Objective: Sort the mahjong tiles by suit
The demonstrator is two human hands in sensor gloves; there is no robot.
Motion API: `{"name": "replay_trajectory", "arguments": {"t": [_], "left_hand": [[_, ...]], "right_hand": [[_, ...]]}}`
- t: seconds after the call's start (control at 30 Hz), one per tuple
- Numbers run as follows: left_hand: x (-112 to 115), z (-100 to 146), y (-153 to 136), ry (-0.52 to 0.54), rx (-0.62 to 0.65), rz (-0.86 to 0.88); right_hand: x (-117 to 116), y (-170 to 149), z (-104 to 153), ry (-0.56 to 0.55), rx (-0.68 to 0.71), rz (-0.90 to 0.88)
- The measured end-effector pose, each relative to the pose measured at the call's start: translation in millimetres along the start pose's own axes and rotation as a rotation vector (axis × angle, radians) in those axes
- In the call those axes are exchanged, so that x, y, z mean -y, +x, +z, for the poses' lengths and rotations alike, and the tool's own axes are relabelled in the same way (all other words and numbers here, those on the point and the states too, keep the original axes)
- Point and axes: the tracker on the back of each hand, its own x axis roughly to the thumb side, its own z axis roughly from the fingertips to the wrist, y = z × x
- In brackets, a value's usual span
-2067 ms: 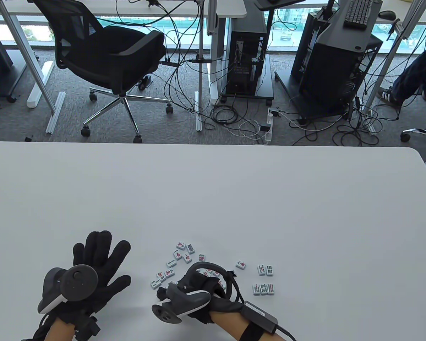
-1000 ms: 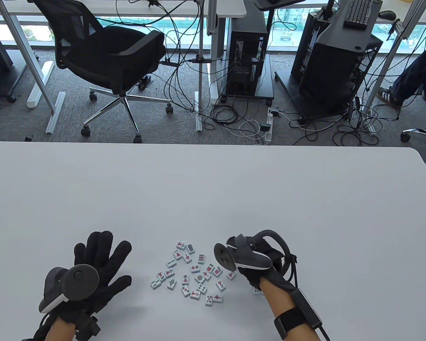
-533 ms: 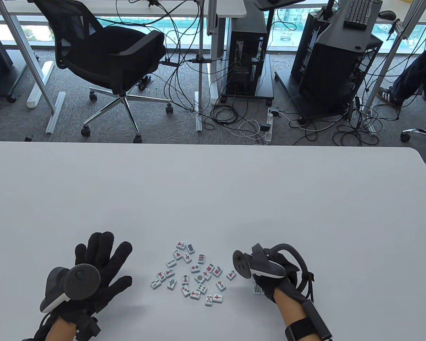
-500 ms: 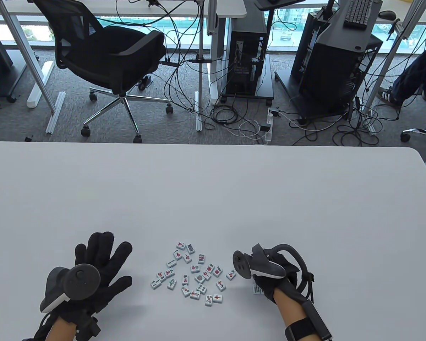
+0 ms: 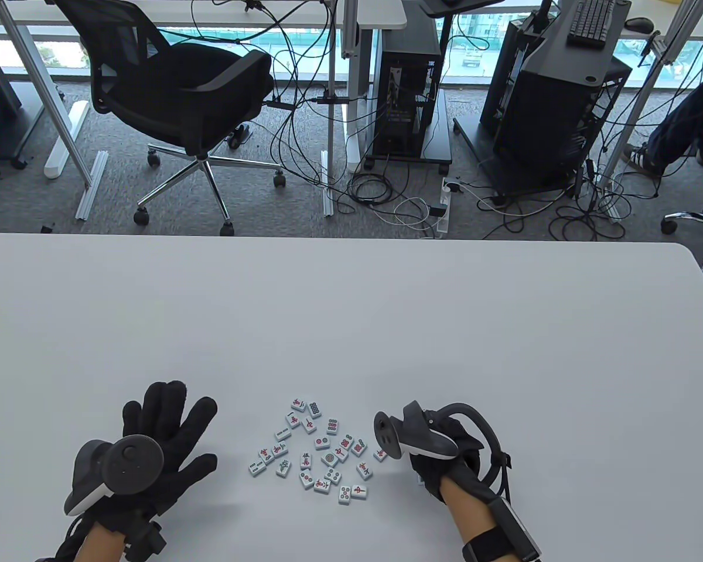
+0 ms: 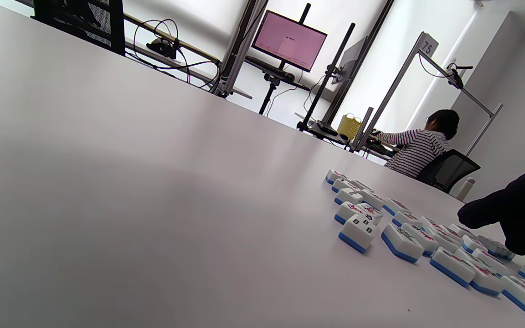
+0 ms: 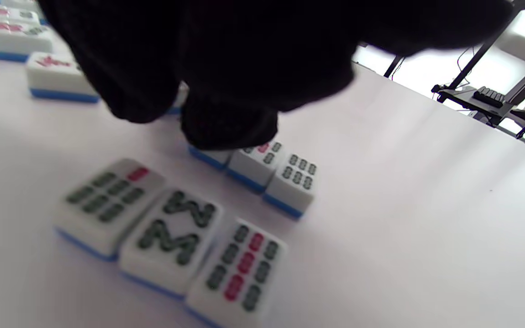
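The left hand (image 5: 158, 445) is lying flat on the table (image 5: 351, 316) with fingers spread, holding nothing. The right hand (image 5: 439, 462) is hovering low at 3 o'clock of the loose mahjong tiles (image 5: 322, 451); its fingertips (image 7: 226, 123) are pressing on a tile of the sorted bamboo tiles (image 7: 176, 232), though whether they pinch it, I cannot tell. Compared with half a second earlier, the right hand is shifting slightly toward 9 o'clock, nearer the pile.
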Motion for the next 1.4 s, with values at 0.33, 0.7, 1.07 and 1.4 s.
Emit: {"name": "replay_trajectory", "arguments": {"t": [0.33,0.7,1.07,1.4], "left_hand": [[0,0,0,0.000,0.009,0.003],[-1,1,0,0.018,0.018,0.015],[-2,2,0,0.023,0.024,0.017],[-2,2,0,0.026,0.024,0.015]], "right_hand": [[41,106,3,-0.290,0.204,-0.103],[41,151,-16,-0.365,0.126,-0.005],[40,174,3,-0.349,0.225,0.112],[38,183,5,-0.196,0.282,0.031]]}}
